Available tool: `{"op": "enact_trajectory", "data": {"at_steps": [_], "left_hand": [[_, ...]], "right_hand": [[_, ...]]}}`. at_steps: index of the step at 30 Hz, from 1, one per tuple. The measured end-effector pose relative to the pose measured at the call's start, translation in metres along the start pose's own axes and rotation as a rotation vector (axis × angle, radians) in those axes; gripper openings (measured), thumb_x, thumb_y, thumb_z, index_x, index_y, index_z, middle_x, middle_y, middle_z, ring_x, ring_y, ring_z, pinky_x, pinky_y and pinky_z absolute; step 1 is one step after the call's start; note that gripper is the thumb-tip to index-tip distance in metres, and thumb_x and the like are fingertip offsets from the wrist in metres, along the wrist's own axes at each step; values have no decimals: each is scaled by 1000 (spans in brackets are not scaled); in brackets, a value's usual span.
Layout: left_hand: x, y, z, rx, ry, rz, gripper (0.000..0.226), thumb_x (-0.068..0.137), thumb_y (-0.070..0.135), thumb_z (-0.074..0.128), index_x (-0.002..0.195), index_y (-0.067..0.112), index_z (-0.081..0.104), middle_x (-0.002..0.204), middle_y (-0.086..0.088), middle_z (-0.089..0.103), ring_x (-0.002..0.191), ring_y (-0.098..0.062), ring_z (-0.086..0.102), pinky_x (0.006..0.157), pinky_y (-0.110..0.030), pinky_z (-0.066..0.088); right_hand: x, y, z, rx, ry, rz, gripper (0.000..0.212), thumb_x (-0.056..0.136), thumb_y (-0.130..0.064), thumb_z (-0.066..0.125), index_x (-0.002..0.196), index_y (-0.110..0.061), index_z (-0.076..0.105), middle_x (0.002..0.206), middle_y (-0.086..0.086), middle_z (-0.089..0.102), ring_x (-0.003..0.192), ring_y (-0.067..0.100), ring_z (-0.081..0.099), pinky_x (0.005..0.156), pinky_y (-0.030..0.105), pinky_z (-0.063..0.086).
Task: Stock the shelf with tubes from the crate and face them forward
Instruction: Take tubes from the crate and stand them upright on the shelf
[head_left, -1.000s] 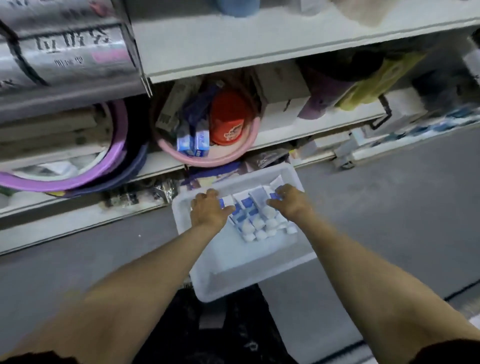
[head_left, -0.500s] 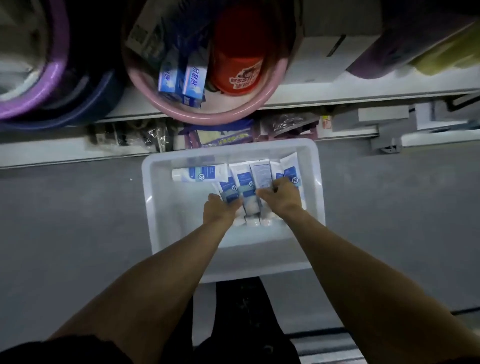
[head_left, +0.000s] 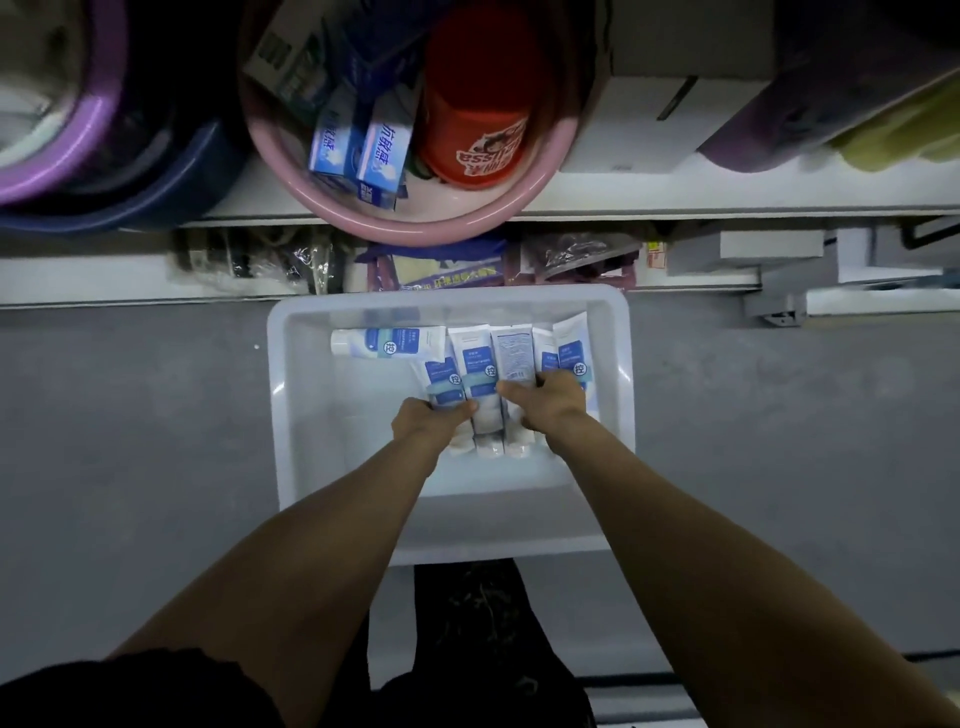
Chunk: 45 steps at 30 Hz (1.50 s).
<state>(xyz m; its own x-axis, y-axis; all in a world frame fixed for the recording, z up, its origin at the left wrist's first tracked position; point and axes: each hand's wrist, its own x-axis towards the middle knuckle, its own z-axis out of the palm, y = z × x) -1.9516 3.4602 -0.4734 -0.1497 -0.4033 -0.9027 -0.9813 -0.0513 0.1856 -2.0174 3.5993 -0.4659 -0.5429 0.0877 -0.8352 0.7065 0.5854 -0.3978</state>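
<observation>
A white plastic crate (head_left: 298, 415) stands on the grey floor in front of the shelf (head_left: 623, 202). Several white-and-blue tubes (head_left: 475, 358) lie in it side by side, caps toward me, and one tube (head_left: 389, 343) lies crosswise at the back left. My left hand (head_left: 428, 421) grips the leftmost tubes of the row from the left. From the right, my right hand (head_left: 550, 397) grips the tubes there, its thumb across the one turned back side up (head_left: 511, 353). The tubes' lower parts are hidden under my hands.
On the low shelf a pink basin (head_left: 524, 197) holds blue-and-white boxes (head_left: 358, 150) and a red tub (head_left: 475, 140). Purple and blue basins (head_left: 104, 156) lie to its left, white boxes (head_left: 654, 130) to its right. Packets (head_left: 441, 267) fill the bottom shelf.
The view has tilted down toward the crate. Both hands have closed in around the row of tubes and pressed them together.
</observation>
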Motion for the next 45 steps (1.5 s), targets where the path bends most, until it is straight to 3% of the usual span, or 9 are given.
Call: {"op": "enact_trajectory", "data": {"at_steps": [9,15,22,26,29,32,36,40,45], "left_hand": [[-49,-14,-39,-452,-249,-112,45,74,33,84,105,11,62,107,-9,68,88,-21,65,68,-32,57],[-86,-11,-82,-552,-305,69,25,80,16,80,100,9,66,102,-9,70,89,-22,67,83,-35,57],[-118,-21,-184,-617,-319,375,18,90,11,68,107,12,61,101,-8,68,82,-17,66,73,-31,56],[-135,-45,-262,-568,-234,587,12,96,10,57,96,22,54,98,-6,63,81,-19,59,75,-36,52],[-154,-70,-330,-516,-121,701,27,87,27,65,110,22,53,109,-6,66,92,-25,62,87,-45,53],[-179,-96,-403,-473,-3,860,36,86,25,71,116,16,55,103,-5,67,82,-16,61,67,-29,53],[-213,-130,-499,-458,115,990,26,76,24,81,92,15,63,71,7,63,56,0,56,48,-14,41],[-246,-165,-592,-469,315,1027,75,56,47,87,109,5,54,84,0,64,64,-9,60,50,-23,44],[-289,-183,-686,-549,434,1115,56,77,33,81,115,14,45,99,-5,66,73,-13,64,55,-23,50]], "right_hand": [[-50,-3,-16,273,-100,130,38,79,-27,81,113,-17,66,115,2,68,107,23,62,65,28,52],[-96,-15,-10,374,-104,71,50,78,-24,82,123,-17,60,118,2,66,91,18,64,63,26,48],[-176,-54,44,430,-153,-164,45,82,-28,79,122,-18,60,110,4,70,70,17,61,63,27,47],[-240,-89,96,457,-166,-303,46,83,-29,77,124,-16,60,110,5,70,75,17,65,75,32,49],[-293,-118,143,478,-215,-393,44,85,-25,76,125,-15,60,104,2,71,68,13,63,66,27,46],[-350,-149,191,497,-280,-509,43,86,-21,74,126,-14,60,107,6,73,69,14,63,64,28,46],[-423,-192,253,550,-366,-659,50,86,-13,73,131,-9,55,115,13,70,91,22,68,82,36,52],[-499,-237,306,626,-462,-758,51,84,-7,73,131,-9,51,109,16,69,93,32,65,96,53,48],[-577,-295,343,633,-572,-857,49,85,-4,71,128,-15,51,101,10,70,73,20,66,68,33,52]]}}
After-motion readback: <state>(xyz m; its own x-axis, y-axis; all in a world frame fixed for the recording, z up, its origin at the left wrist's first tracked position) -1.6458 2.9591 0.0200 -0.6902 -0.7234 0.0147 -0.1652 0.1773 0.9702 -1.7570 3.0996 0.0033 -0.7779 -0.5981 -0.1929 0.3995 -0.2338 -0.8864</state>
